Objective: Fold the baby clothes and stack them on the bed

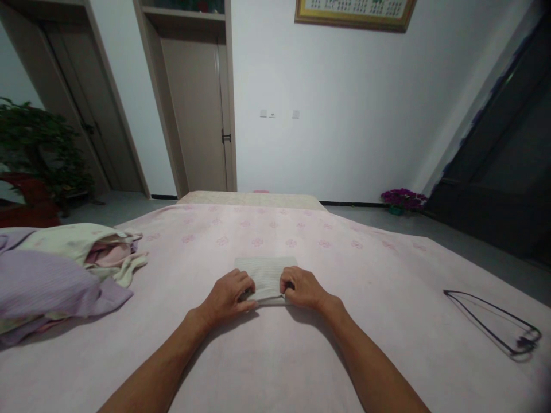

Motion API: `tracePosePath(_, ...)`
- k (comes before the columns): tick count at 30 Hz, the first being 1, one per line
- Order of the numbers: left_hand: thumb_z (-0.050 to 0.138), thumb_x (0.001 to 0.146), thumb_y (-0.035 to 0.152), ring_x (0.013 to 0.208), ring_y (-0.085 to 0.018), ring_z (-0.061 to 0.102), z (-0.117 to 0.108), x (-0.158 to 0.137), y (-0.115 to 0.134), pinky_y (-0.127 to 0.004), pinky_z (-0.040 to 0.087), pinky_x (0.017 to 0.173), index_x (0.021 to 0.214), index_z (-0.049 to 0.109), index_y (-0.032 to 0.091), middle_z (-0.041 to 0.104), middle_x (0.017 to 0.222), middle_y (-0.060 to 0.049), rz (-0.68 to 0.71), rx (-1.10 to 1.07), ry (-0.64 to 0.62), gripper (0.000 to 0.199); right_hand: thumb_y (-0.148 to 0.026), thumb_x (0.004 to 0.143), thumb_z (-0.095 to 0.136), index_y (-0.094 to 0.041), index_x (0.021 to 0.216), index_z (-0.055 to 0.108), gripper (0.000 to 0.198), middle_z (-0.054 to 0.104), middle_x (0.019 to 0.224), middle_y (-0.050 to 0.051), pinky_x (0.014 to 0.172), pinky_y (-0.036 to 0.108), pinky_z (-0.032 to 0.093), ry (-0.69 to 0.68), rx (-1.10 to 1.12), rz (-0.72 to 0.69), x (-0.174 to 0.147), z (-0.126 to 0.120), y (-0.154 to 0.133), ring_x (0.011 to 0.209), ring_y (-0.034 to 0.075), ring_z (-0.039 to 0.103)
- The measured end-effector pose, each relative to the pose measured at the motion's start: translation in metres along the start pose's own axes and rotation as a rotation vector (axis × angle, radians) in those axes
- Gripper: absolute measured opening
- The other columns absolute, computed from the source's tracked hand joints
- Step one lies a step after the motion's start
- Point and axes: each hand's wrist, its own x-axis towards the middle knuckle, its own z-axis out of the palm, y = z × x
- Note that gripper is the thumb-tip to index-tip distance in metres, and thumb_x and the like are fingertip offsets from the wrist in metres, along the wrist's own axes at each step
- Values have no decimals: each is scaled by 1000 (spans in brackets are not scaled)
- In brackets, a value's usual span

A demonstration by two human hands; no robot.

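A small folded piece of striped cloth (267, 274), pale grey-green and white, lies flat on the pink bed sheet (275, 355) in front of me. My left hand (232, 293) grips its near left corner, with fingers curled over the edge and thumb low along the front. At the near right corner, my right hand (302, 288) pinches the cloth between thumb and bent fingers. The near edge between the two hands looks slightly lifted, showing a folded layer. What kind of garment or cloth this is, I cannot tell.
A loose heap of lilac and cream clothes (64, 275) lies at the left. To the right rests a thin black triangular loop (486, 321) with a dark piece at one end. Beyond the sheet are a door (196, 109), a leafy plant (38, 143) and purple flowers (403, 199).
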Motion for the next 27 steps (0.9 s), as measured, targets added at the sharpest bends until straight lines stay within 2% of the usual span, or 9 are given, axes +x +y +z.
tracePosePath(3, 72, 79, 31, 91, -23, 53, -2, -4, 0, -33, 42, 78, 97, 59, 23, 60, 97, -4, 6, 30, -26, 24, -9, 69, 53, -20, 72, 67, 17, 67, 85, 2, 78, 26, 40, 2, 3, 46, 0, -2, 0, 85, 17, 58)
tracePosePath(7, 63, 70, 8, 97, -23, 53, -2, -8, 6, -35, 43, 84, 102, 58, 23, 61, 105, -5, -7, 73, -5, 36, -10, 69, 54, -20, 71, 66, 16, 67, 83, 1, 73, 26, 41, -5, 14, 98, 0, -7, -4, 81, 17, 58)
tracePosePath(9, 58, 69, 3, 96, -24, 54, 0, -8, 9, -35, 43, 83, 99, 58, 23, 62, 103, -5, -19, 102, 12, 36, -10, 71, 54, -20, 76, 67, 18, 68, 84, 2, 77, 28, 43, 73, -17, 77, 0, -8, -9, 83, 18, 59)
tracePosePath(12, 57, 68, 3, 93, -24, 55, 2, -8, 7, -36, 45, 80, 96, 59, 22, 64, 98, -5, -19, 109, 76, 34, -18, 75, 62, -20, 106, 69, 31, 68, 113, 8, 97, 37, 43, 211, -80, -63, 0, -2, -21, 108, 23, 58)
tracePosePath(15, 59, 71, 5, 90, -23, 57, 4, -9, 2, -36, 47, 79, 99, 60, 20, 66, 95, -6, 27, 82, 215, 32, -28, 73, 72, -18, 141, 51, 72, 48, 150, 14, 113, 46, 32, 193, -144, -177, 2, 15, -32, 137, 30, 41)
tracePosePath(17, 59, 75, 7, 89, -23, 58, 5, -9, 0, -36, 48, 80, 101, 60, 20, 67, 95, -6, 70, 67, 320, 29, -25, 76, 69, -17, 151, 39, 81, 40, 156, 14, 117, 47, 29, 164, -174, -161, 4, 28, -38, 143, 30, 35)
tracePosePath(19, 60, 78, 9, 89, -22, 60, 6, -10, 0, -36, 49, 80, 102, 61, 20, 68, 95, -7, 110, 61, 396, 26, -18, 79, 64, -19, 152, 39, 76, 45, 154, 13, 116, 46, 31, 155, -185, -116, 7, 38, -42, 142, 29, 38)
tracePosePath(22, 61, 82, 12, 87, -21, 62, 7, -10, 3, -35, 51, 79, 106, 61, 21, 69, 95, -6, 166, 61, 472, 26, -11, 82, 57, -21, 143, 51, 62, 56, 145, 11, 110, 45, 38, 157, -167, -83, 10, 41, -48, 135, 29, 48)
tracePosePath(27, 51, 95, 25, 103, -23, 63, 5, -13, -4, -39, 52, 90, 125, 54, 23, 67, 111, -9, 91, -65, 692, 30, -11, 78, 55, -27, 128, 64, 53, 69, 129, 4, 101, 36, 44, 194, 12, -16, 10, 3, -51, 118, 25, 63)
